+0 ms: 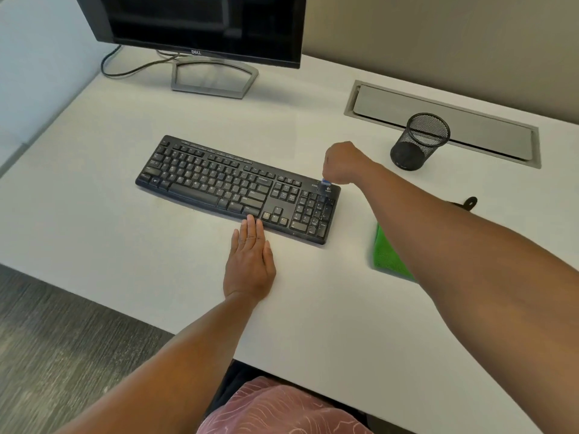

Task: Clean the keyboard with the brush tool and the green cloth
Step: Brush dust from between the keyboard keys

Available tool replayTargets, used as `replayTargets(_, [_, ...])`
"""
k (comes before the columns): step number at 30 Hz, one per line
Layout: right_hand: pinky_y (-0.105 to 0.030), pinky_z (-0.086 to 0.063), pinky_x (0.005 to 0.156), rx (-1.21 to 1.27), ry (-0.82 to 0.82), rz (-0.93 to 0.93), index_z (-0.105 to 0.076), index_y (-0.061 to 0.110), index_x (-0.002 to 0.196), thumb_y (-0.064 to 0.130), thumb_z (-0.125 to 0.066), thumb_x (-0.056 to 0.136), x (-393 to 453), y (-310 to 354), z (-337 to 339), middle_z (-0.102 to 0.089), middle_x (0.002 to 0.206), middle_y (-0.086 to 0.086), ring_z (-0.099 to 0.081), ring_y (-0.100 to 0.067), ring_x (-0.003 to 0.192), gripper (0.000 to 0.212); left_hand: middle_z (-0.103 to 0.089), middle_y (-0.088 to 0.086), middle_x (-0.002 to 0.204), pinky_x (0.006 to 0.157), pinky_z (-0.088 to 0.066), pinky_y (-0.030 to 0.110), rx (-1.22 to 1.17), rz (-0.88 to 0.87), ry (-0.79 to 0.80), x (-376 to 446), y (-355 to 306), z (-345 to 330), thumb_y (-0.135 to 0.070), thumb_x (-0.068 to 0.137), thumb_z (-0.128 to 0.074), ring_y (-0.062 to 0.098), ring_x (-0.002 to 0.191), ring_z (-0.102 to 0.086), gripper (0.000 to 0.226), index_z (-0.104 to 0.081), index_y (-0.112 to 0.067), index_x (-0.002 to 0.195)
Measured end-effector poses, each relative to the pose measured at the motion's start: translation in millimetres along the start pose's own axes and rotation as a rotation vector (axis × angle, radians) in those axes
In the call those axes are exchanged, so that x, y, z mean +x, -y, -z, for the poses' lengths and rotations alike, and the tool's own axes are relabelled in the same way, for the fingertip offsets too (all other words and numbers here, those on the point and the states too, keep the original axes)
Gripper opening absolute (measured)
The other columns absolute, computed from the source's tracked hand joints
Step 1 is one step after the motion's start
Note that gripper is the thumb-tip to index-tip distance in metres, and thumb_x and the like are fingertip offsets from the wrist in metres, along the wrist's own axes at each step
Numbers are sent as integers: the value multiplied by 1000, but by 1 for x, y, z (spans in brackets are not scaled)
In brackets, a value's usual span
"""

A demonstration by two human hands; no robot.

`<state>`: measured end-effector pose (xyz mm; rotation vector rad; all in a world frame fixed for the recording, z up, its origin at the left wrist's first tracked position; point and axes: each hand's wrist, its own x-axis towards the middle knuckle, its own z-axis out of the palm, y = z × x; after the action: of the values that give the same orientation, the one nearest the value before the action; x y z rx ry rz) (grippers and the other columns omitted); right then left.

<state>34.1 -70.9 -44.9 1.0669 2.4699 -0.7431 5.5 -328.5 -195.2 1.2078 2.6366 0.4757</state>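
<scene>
Landmark: keyboard (238, 187), black, lying at an angle on the white desk (94, 214).
Left hand (249, 261): flat on the desk just in front of the keyboard, straight fingers touching its near edge below the arrow keys; it holds nothing, steadies only.
Green cloth (387, 252): right of the keyboard, partly under the right forearm, unused.
Right hand (343, 164): curled round the brush tool (325, 187), over the keyboard's far right corner, brush end down on the number pad.
Step, judged: brushing the number pad.
Doing it well: short light strokes along the key gaps, sweeping debris off the edge; keep the left hand braced.
Beyond keyboard: mesh cup (418, 142), monitor (200, 26).
</scene>
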Motion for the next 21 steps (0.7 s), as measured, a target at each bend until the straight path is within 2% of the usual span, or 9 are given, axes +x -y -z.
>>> replayTargets(2, [-23, -35, 52, -198, 154, 25, -57, 11, 72, 22, -53, 97, -5, 1, -1, -58, 74, -1, -51, -20, 71, 28, -1, 8, 169, 127, 4, 34, -1, -2, -3, 0, 0, -1, -36, 102, -2, 17, 156, 5, 59, 1, -12, 156])
replayTargets(4, [-21, -52, 61, -44, 339, -84, -68, 5, 94, 16, -58, 95, -2, 3, 1, -69, 90, -6, -64, -18, 76, 15, -1, 8, 168, 127, 2, 34, -3, -2, -6, 0, 1, -1, -36, 102, -3, 17, 156, 4, 60, -1, -11, 157])
replayTargets(7, [-22, -47, 64, 38, 259, -147, -68, 6, 110, 19, -56, 95, -2, 5, 7, -69, 99, -8, -66, -22, 89, 23, -2, 9, 168, 127, 1, 35, -5, -4, -9, 0, 0, -1, -36, 102, -3, 18, 156, 3, 62, -4, -9, 158])
replayTargets(11, [-23, -28, 50, 82, 114, -145, -62, 4, 84, 16, -51, 92, 2, -5, -3, -58, 85, -6, -51, -24, 78, 18, -1, 8, 168, 126, 4, 33, -1, -2, -3, 0, -1, 0, -35, 101, -2, 17, 156, 4, 63, -4, -9, 158])
replayTargets(14, [-23, -44, 65, -172, 179, 6, -67, 4, 110, 26, -52, 99, -7, -4, -13, -68, 109, -5, -62, -23, 94, 29, -3, 9, 168, 127, 3, 34, -1, -5, -10, 1, -1, 0, -35, 101, -4, 18, 156, 2, 64, -8, -7, 159])
replayTargets(15, [-23, -51, 71, 86, 274, -120, -66, 2, 114, 19, -55, 97, -8, -2, -11, -69, 111, -8, -67, -22, 95, 26, -5, 10, 168, 127, 3, 34, -4, -6, -13, 1, -1, 0, -35, 101, -5, 19, 156, 1, 64, -10, -6, 159])
replayTargets(17, [-25, -57, 76, 415, 248, -253, -66, -4, 110, 6, -58, 92, -7, -1, -3, -69, 106, -15, -70, -22, 87, 22, -6, 10, 168, 127, 2, 34, -10, -8, -19, 1, -1, 0, -34, 101, -5, 19, 156, 0, 64, -11, -5, 158])
replayTargets(18, [-26, -56, 72, 296, 227, -245, -67, -3, 108, 7, -58, 92, -12, 3, -2, -68, 104, -13, -68, -23, 88, 21, -6, 10, 168, 127, 3, 34, -10, -8, -18, 1, -1, -1, -34, 101, -5, 19, 156, 1, 64, -11, -5, 158])
replayTargets(21, [-22, -30, 51, 349, -13, -214, -55, 2, 69, 12, -53, 89, -9, -1, -14, -57, 83, -8, -60, -30, 91, 23, -4, 10, 168, 127, 4, 34, -9, -9, -13, 1, 0, -1, -34, 102, -5, 17, 155, 4, 64, -9, -5, 158])
